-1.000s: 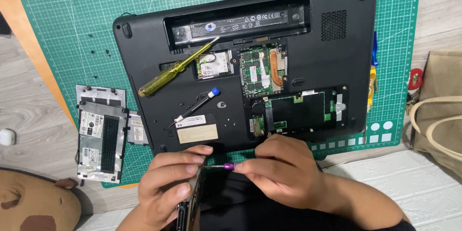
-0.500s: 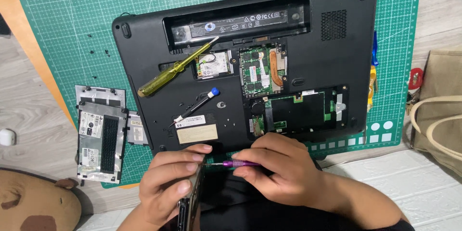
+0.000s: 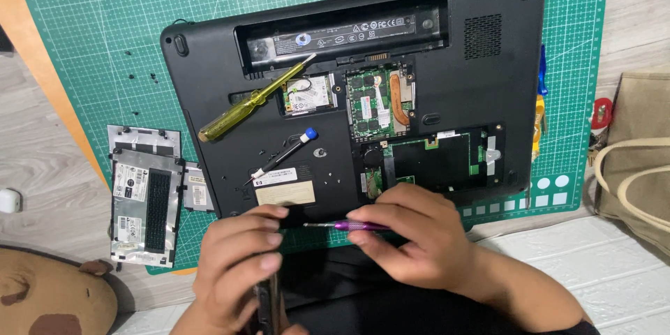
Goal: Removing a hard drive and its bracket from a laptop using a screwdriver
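Green cutting mat [image 3: 105,42] covers the tabletop, and on it lies a black laptop [image 3: 209,84] with its underside up. Its battery bay and two compartments are already open, boards showing; removed cover plates [image 3: 143,195] rest at the left. A yellow screwdriver [image 3: 241,108] and a small black one [image 3: 283,157] lie on the case.

The left hand [image 3: 237,265] fingers pinch a thin dark part standing on edge at the laptop's near edge. The right hand [image 3: 419,244] fingers grip a purple screwdriver [image 3: 356,225], its tip at that part. What the part is stays hidden by the hands.
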